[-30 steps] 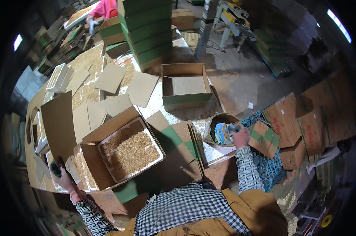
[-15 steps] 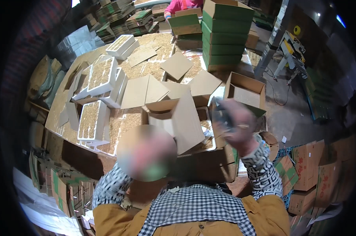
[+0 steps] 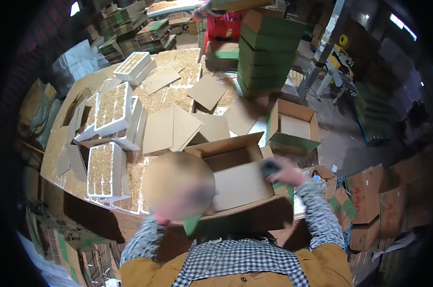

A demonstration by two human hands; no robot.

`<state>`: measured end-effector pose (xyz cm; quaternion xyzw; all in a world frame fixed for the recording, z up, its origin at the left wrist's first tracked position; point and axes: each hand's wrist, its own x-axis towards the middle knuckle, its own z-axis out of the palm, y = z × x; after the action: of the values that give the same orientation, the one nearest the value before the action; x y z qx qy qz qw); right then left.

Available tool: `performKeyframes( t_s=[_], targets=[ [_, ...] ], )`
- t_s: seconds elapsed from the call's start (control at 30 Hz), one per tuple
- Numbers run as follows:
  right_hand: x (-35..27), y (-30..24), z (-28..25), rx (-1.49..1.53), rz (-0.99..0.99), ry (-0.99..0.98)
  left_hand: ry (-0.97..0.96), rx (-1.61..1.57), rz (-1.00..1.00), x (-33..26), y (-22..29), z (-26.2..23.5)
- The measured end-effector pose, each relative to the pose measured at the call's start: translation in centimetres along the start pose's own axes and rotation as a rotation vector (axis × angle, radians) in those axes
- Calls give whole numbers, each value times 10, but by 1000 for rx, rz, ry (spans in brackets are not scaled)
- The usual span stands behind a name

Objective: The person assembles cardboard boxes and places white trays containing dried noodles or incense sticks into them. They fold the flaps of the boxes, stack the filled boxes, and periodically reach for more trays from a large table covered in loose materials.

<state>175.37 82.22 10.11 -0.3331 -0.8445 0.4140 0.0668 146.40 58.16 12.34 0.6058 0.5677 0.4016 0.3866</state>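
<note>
An open cardboard box (image 3: 247,208) with green on its outside stands at the table's near edge in front of me. A pale cardboard sheet (image 3: 240,184) lies flat inside it. My right hand (image 3: 289,173) is at the box's right side, its fingers closed round a dark rounded object (image 3: 270,167) whose kind I cannot make out. At the box's left side is my left hand (image 3: 163,217). A round blurred patch covers most of it, so its fingers and anything in them are hidden.
Loose cardboard sheets (image 3: 172,126) lie beyond the box. White foam trays (image 3: 112,109) stand at the left. A second open box (image 3: 293,125) sits at the right, near stacked green boxes (image 3: 269,52). Across the table, a person in a red apron (image 3: 224,29) holds up a cardboard piece.
The cardboard sheet that stood tilted over the box is now flat inside it. My right hand has moved slightly down, still with the dark object. The other person's arm has risen.
</note>
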Motion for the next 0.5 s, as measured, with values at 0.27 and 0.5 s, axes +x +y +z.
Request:
performKeyframes(
  t_s=[0.27,0.5],
  targets=[
    [11,47,89,78,269,144,727,-238,-454,13,-83,69],
    [-8,164,-59,888,265,566,347,-493,-206,176,-9,59]
  ],
)
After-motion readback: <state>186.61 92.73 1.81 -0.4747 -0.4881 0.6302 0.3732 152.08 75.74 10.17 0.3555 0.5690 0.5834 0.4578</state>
